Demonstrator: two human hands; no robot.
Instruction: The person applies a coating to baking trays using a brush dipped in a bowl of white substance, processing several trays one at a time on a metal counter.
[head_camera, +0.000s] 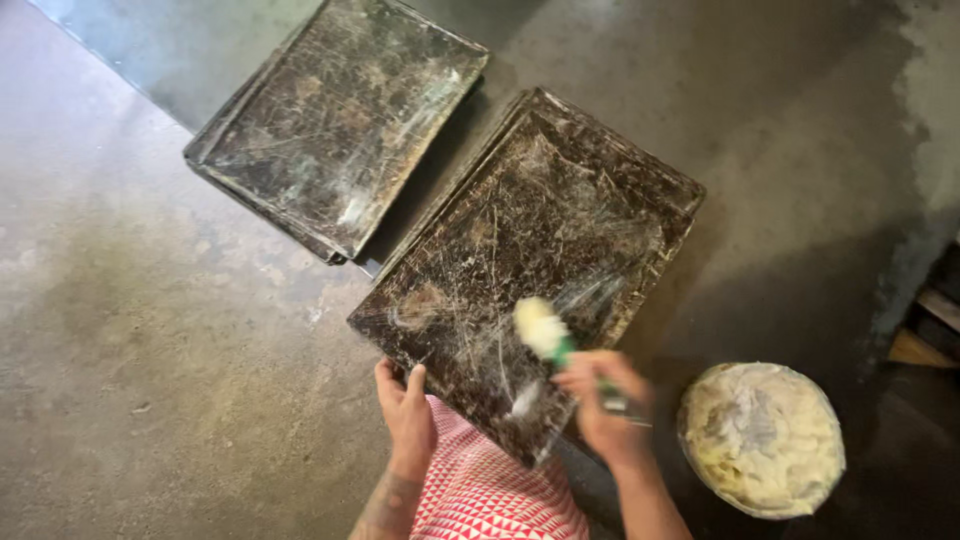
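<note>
The left hand (405, 405) grips the near left edge of the tray (530, 260), fingers curled over its rim, forearm running up from below. The right hand (605, 405) is closed around a green brush (545, 332), its pale bristles pressed on the tray. A bowl (762, 438) sits right; another tray (335, 120) lies far left.

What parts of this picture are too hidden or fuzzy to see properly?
Head view:
- Right hand and brush: motion-blurred, so the grip is unclear.
- Near corner of the front tray: covered by the left hand.
- Back tray: top corner cut by the frame edge.
- Bowl: pale contents too blurry to identify.
</note>
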